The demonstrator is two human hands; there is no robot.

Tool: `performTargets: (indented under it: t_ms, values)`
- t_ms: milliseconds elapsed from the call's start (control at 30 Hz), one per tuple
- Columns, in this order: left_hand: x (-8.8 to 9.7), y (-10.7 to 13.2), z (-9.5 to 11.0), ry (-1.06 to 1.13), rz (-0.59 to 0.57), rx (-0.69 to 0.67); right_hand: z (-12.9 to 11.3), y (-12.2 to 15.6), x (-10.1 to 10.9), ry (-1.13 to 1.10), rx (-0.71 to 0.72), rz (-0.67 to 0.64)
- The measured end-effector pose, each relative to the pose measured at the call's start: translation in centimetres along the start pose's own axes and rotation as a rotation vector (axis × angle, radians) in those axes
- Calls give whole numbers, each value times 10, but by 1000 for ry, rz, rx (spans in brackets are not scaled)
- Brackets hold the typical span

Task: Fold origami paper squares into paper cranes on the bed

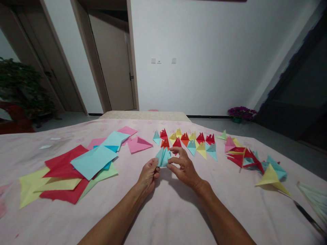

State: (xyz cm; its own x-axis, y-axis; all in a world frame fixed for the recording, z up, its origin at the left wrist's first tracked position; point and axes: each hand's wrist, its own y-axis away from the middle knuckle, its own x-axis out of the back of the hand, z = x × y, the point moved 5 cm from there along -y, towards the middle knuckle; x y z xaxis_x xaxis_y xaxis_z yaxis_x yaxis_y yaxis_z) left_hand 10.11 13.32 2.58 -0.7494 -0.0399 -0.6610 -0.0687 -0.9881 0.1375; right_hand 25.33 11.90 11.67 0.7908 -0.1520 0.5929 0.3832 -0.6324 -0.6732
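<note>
Between my two hands is a light blue folded paper crane [162, 157], raised a little over the pink cloth. My left hand [149, 173] pinches its lower left edge between thumb and fingers. On the other side, the thumb and forefinger of my right hand [184, 166] close on the right edge of the paper, with the other fingers curled. Just beyond the hands stand rows of small folded paper cranes [185, 138] in red, orange, yellow and light blue. The lower edge of the held paper is partly covered by my fingers.
Coloured paper sheets [94, 160] lie overlapping on the left, with pink sheets [139, 144] behind them. More folded paper pieces [246, 158] are heaped at right, a yellow one [272, 180] in front. A dark, thin pen-like object [309, 216] lies near the right edge.
</note>
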Motion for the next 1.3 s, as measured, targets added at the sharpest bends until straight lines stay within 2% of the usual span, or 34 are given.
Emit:
performTargets:
  t_ms: [133,267,400,567,733,833,967,1300]
  values:
    - [-4,2,2,-29,-9,2,2,-3,1,-16,-44,-71]
    - [-7,3,0,-21,-18,36,3,-4,1,-40,-110,-59]
    - [-5,3,-5,5,-2,62,4,-4,-4,-1,-160,22]
    - [-5,3,-11,51,-6,78,3,2,-5,139,-223,207]
    - [-8,6,-18,98,-4,105,-8,6,-9,358,-139,234]
    - [-9,8,-19,121,39,115,-13,8,-10,420,-114,249]
    - [-7,10,-18,154,88,98,-19,11,-13,403,-101,260]
    - [-15,15,-15,140,37,18,-20,18,-19,365,-141,274]
